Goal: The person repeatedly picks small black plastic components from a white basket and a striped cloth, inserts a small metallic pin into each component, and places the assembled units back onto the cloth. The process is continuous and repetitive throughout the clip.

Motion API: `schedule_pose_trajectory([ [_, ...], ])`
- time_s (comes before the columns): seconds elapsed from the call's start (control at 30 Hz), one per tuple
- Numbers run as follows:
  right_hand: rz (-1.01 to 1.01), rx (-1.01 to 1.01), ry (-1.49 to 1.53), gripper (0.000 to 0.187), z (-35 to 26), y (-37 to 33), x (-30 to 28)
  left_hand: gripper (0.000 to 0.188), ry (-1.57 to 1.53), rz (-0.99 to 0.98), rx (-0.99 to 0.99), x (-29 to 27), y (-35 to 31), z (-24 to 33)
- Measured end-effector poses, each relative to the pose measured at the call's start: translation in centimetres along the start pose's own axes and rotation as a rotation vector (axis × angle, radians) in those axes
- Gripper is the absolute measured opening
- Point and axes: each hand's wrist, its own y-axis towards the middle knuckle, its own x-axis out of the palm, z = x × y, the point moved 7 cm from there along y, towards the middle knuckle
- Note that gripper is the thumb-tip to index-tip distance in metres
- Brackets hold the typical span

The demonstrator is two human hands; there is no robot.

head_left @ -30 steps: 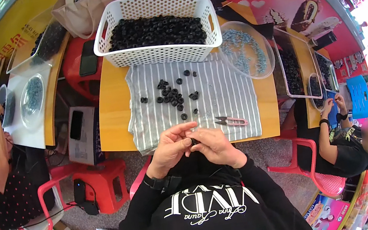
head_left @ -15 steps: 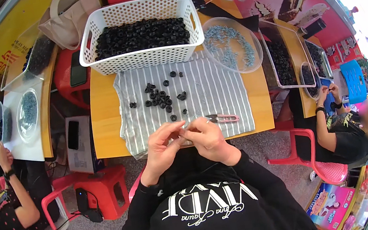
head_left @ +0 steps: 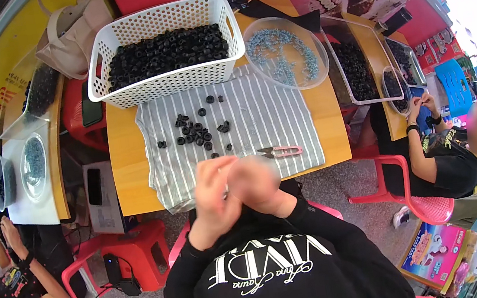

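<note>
My left hand (head_left: 213, 194) and my right hand (head_left: 258, 183) are pressed together over the near edge of the orange table (head_left: 130, 164), both blurred by motion. Their fingers are curled, and a small dark part seems to sit between them, though I cannot make it out clearly. Just beyond my hands lies a grey striped cloth (head_left: 270, 111) with a scatter of small black rings (head_left: 194, 134). Small snips with pink handles (head_left: 280, 151) lie on the cloth close to my right hand. A white basket (head_left: 169, 87) heaped with black rings stands at the cloth's far edge.
A clear round bowl (head_left: 287, 50) of bluish-silver pieces stands at the back right, beside clear trays (head_left: 355, 65) of black parts. One person (head_left: 452, 149) sits at the right, another (head_left: 19, 283) at the left. Red stools (head_left: 137, 248) stand under the table.
My hands have risen toward me and now blur with quick motion. The view has shifted slightly; the things on the table have stayed put.
</note>
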Motion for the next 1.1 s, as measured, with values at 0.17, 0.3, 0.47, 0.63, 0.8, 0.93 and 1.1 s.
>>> schedule_pose_trajectory([
  [0.17, 0.008, 0.036, 0.138, 0.030, 0.0, -0.6, 0.6, 0.032, 0.273, -0.174, 0.165, 5.1, -0.7, 2.2],
  [0.3, 0.014, 0.023, 0.145, 0.028, 0.3, -0.6, 1.1, 0.019, 0.274, -0.111, 0.183, 5.4, -0.5, 1.7],
  [0.47, 0.021, 0.024, 0.155, 0.026, 0.5, -0.6, 1.3, 0.015, 0.259, -0.082, 0.183, 5.7, -0.3, 1.3],
  [0.63, 0.022, 0.021, 0.164, 0.024, 0.4, -0.7, 1.4, 0.016, 0.243, -0.077, 0.160, 5.5, -0.6, 0.7],
  [0.8, 0.026, 0.017, 0.162, 0.021, 0.3, -0.8, 1.6, 0.018, 0.240, -0.089, 0.168, 5.5, -0.5, 0.7],
  [0.93, 0.043, 0.014, 0.170, 0.020, 0.5, -0.6, 1.1, 0.027, 0.241, -0.130, 0.200, 5.3, -0.1, 1.2],
  [1.1, 0.109, 0.074, 0.157, 0.018, -0.1, 0.6, -2.8, 0.033, 0.220, 0.037, 0.247, 1.6, -0.5, 2.5],
])
